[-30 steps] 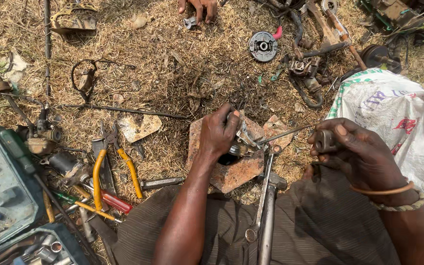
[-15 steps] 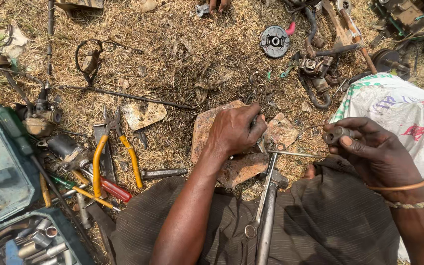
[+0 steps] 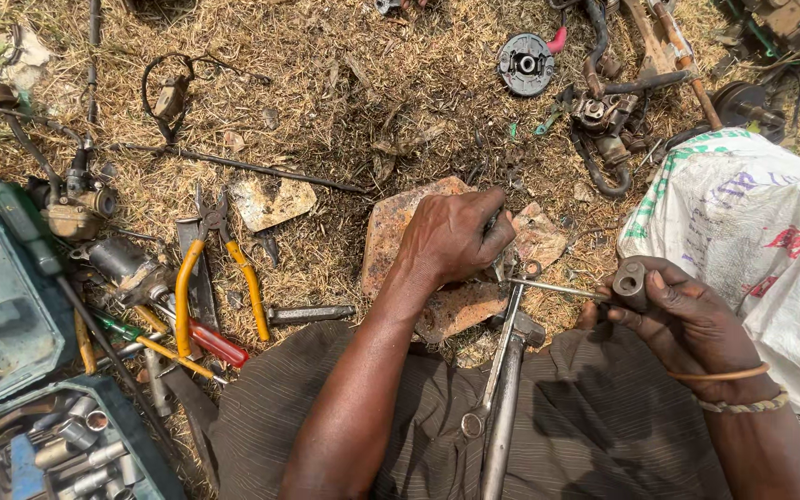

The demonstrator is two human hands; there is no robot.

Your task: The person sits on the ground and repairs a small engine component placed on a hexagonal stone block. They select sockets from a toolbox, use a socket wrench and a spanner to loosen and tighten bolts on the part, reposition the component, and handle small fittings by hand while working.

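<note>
My left hand (image 3: pixel 451 236) rests on a flat rusty slab (image 3: pixel 391 231) lying in dry grass. Its fingers are curled around a small dark piece (image 3: pixel 493 223) at the slab's right edge. My right hand (image 3: pixel 682 310) is over my lap at the right. It grips a small grey metal part (image 3: pixel 630 282) with a thin steel rod (image 3: pixel 553 289) sticking out to the left, toward my left hand. A hammer (image 3: pixel 509 370) and a slim wrench (image 3: pixel 481 407) lie across my lap between the hands.
Yellow-handled pliers (image 3: pixel 219 273), a red-handled screwdriver (image 3: pixel 217 343) and a carburettor (image 3: pixel 74 211) lie at the left. An open toolbox (image 3: pixel 2 306) and a socket tray (image 3: pixel 57 449) are beside them. A white printed sack (image 3: pixel 752 222) is at the right. A round metal disc (image 3: pixel 525 63) and engine parts (image 3: pixel 604 116) are at the far side.
My left hand has slid a little right across the slab and closed its fingers tighter. My right hand has kept the part and rod, and the rod now lies more level.
</note>
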